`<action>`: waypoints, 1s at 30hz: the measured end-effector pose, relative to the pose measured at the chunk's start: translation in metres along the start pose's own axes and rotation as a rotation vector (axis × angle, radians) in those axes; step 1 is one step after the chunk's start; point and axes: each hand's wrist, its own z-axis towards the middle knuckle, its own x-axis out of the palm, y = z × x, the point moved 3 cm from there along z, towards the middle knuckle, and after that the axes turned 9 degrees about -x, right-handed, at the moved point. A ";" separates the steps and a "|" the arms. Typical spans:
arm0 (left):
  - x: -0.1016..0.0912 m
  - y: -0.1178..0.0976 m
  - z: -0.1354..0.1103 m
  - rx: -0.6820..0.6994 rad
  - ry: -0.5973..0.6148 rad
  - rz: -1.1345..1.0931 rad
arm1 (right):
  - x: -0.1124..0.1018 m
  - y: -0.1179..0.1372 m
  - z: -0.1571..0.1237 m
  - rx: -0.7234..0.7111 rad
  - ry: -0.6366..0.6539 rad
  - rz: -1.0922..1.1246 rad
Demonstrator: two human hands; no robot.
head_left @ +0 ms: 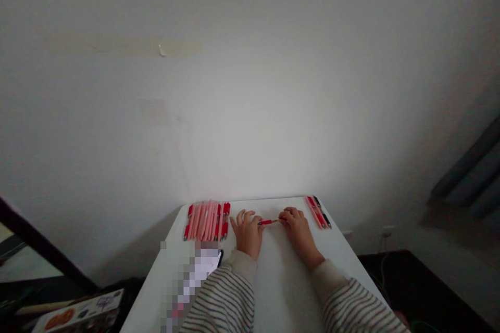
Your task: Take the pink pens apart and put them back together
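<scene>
A red pen (267, 222) lies level between my two hands over the white table. My left hand (248, 231) holds its left end, with the other fingers spread. At the pen's right end, my right hand (297, 226) has its fingers closed on the tip area; the exact grip is partly hidden. Left of my left hand is a row of several pink and red pens (206, 220), side by side. To the right of my right hand lies a small group of pink, red and black pens (319, 212) near the table's right edge.
The white table (279, 281) stands against a pale wall (258, 88). A phone-like object (199, 273), partly blurred, lies by my left sleeve. A printed box (80, 312) is at the lower left, beside the table. A dark curtain (469, 166) hangs at the right.
</scene>
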 end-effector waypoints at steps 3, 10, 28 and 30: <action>-0.003 0.004 0.000 -0.009 0.020 -0.012 | 0.002 0.000 -0.004 -0.017 -0.012 0.016; -0.001 0.011 0.002 -0.025 -0.025 -0.097 | 0.002 -0.007 -0.009 -0.045 -0.027 0.101; -0.010 0.004 -0.003 0.035 -0.066 -0.033 | -0.009 -0.004 -0.007 -0.126 -0.066 0.038; -0.009 0.005 -0.003 0.027 -0.063 -0.038 | -0.008 -0.004 -0.007 -0.141 -0.096 0.051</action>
